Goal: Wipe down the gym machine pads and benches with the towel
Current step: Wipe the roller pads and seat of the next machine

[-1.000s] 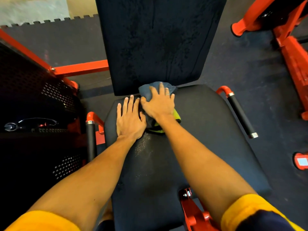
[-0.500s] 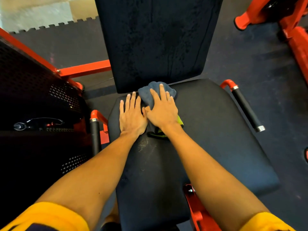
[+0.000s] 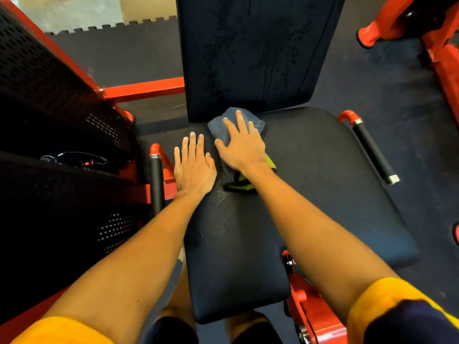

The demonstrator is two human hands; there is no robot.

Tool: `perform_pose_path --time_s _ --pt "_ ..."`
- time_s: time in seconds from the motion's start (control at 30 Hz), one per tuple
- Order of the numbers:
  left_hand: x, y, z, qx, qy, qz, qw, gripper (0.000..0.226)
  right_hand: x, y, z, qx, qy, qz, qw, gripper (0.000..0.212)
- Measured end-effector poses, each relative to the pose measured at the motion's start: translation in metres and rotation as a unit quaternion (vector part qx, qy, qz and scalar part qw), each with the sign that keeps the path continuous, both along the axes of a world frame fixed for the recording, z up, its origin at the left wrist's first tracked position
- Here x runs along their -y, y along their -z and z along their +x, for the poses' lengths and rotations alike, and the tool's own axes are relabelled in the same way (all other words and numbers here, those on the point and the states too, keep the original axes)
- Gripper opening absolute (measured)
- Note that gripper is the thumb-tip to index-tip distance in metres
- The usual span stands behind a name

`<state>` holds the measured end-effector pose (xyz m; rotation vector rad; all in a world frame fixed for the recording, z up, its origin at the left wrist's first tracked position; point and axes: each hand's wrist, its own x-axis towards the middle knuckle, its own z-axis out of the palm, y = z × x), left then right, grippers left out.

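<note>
A black padded seat (image 3: 310, 194) of a red-framed gym machine fills the middle, with its black back pad (image 3: 255, 53) rising behind it. A grey-blue towel (image 3: 218, 129) with a yellow-green edge lies at the rear of the seat, where seat and back pad meet. My right hand (image 3: 242, 145) presses flat on the towel with straight fingers. My left hand (image 3: 193, 167) rests flat on the bare seat just left of the towel, fingers straight. Pale specks and smears show on the seat below the towel.
Black-gripped handles stand at each side of the seat, left handle (image 3: 156, 180) and right handle (image 3: 372, 150). A black perforated weight-stack guard (image 3: 57, 115) with red frame stands at the left. More red machine frames (image 3: 444, 58) sit at the right on dark rubber flooring.
My right hand has slid the towel slightly to the right along the rear of the seat, away from my left hand, which has stayed flat on the seat.
</note>
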<state>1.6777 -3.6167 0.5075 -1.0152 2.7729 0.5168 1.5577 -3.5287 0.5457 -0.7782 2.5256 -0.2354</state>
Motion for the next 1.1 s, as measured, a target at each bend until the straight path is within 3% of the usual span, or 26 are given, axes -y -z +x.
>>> perform_pose_path --time_s 0.17,0.33,0.4,0.53,0.63,0.77,0.87,1.0,1.1 --pt "-0.005 -0.006 0.024 -0.019 -0.016 0.031 0.999 0.062 -0.04 -0.009 0.028 -0.022 -0.087 -0.014 0.996 0.073" --pt "-0.006 -0.003 0.023 -0.03 -0.024 0.02 0.999 0.064 -0.009 0.003 -0.01 -0.043 0.046 0.01 0.998 0.077" --pt "-0.006 -0.002 0.023 -0.03 -0.026 0.025 0.999 0.065 0.022 0.008 -0.009 -0.04 0.044 0.019 0.998 0.074" --pt "-0.006 -0.001 0.022 -0.034 -0.026 0.02 0.999 0.066 0.042 0.006 0.0 0.008 -0.083 -0.014 0.996 0.065" --pt "-0.007 -0.002 0.023 -0.038 -0.031 0.02 0.999 0.066 0.008 0.005 -0.013 -0.009 -0.159 -0.039 0.986 0.064" --pt "-0.008 -0.003 0.023 -0.037 -0.03 0.021 0.999 0.066 -0.016 0.013 -0.039 -0.065 0.011 -0.003 0.998 0.062" --pt "-0.006 -0.001 0.022 -0.04 -0.032 0.016 0.999 0.069 0.026 0.016 -0.038 -0.048 0.039 0.037 0.997 0.065" --pt "-0.005 0.0 0.023 -0.052 -0.034 0.018 0.998 0.067 0.05 0.013 -0.014 -0.012 -0.015 0.0 1.0 0.065" --pt "-0.006 -0.002 0.024 -0.055 -0.035 0.019 0.998 0.067 0.01 0.001 0.013 -0.017 -0.098 -0.034 0.994 0.069"
